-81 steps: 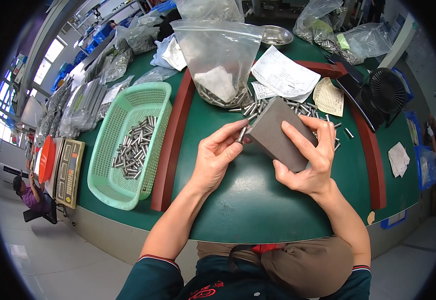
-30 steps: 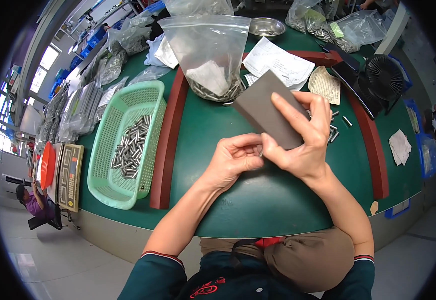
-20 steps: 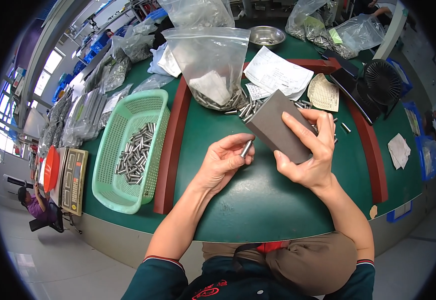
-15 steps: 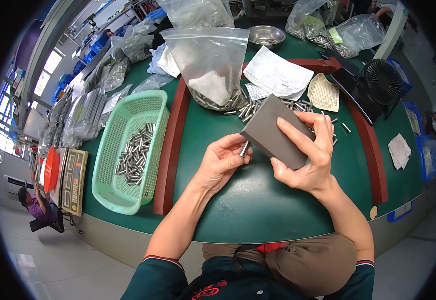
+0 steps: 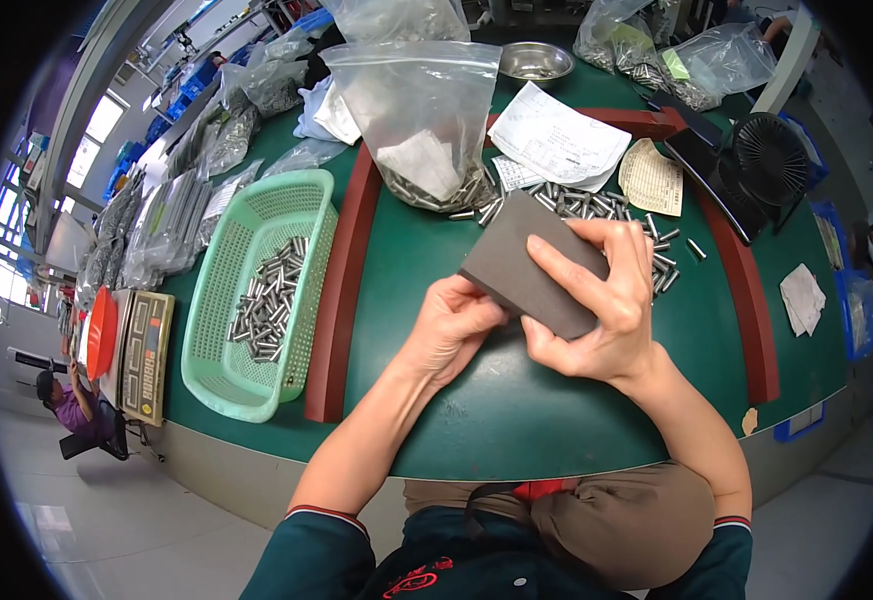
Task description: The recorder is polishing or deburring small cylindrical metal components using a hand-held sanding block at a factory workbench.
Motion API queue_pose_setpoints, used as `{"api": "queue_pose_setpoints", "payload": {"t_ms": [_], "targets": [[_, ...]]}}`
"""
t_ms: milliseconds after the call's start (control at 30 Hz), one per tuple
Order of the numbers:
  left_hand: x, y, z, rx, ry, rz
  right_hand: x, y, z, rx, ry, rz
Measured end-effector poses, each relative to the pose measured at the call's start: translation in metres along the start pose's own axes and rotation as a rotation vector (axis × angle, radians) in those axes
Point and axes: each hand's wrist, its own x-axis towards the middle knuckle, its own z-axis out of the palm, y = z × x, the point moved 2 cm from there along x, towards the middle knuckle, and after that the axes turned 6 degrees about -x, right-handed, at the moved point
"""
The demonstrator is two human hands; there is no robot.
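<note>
My right hand grips a dark grey rectangular block, fingers over its top face and thumb on its near edge. At the block's lower left corner, my left hand is closed in a pinch. The metal pin seen in that pinch a moment earlier is now hidden by the fingers and the block. Beyond the block, several loose metal pins lie on the green tabletop. On the left, a light green plastic basket holds a heap of similar pins.
Dark red wooden bars frame the work area. A clear bag of pins stands at the back beside papers and a metal bowl. A black fan stands right. A scale sits far left; a person is beyond.
Both hands and the block have shifted slightly left. The pin that showed between my left fingers is out of sight, and more loose pins show beyond the block.
</note>
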Motion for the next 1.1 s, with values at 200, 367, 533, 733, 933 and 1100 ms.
{"api": "queue_pose_setpoints", "payload": {"t_ms": [200,367,533,733,933,1100], "targets": [[-0.003,0.004,-0.002,-0.023,-0.028,-0.019,-0.004,-0.004,-0.003,-0.03,0.009,-0.009],[-0.004,0.0,-0.005,-0.101,-0.019,-0.005,0.001,-0.007,-0.001,-0.018,0.041,-0.01],[-0.003,-0.01,0.012,0.164,-0.046,-0.157,0.007,0.004,0.008,-0.031,0.055,0.065],[-0.002,0.004,0.004,0.128,-0.095,-0.102,-0.003,0.035,-0.014,0.145,0.196,0.366],[-0.001,0.008,-0.002,0.034,-0.114,-0.052,-0.005,0.032,-0.012,0.038,0.137,0.283],[-0.001,0.01,-0.004,0.033,-0.102,-0.059,-0.004,0.03,-0.01,0.006,0.119,0.242]]}}
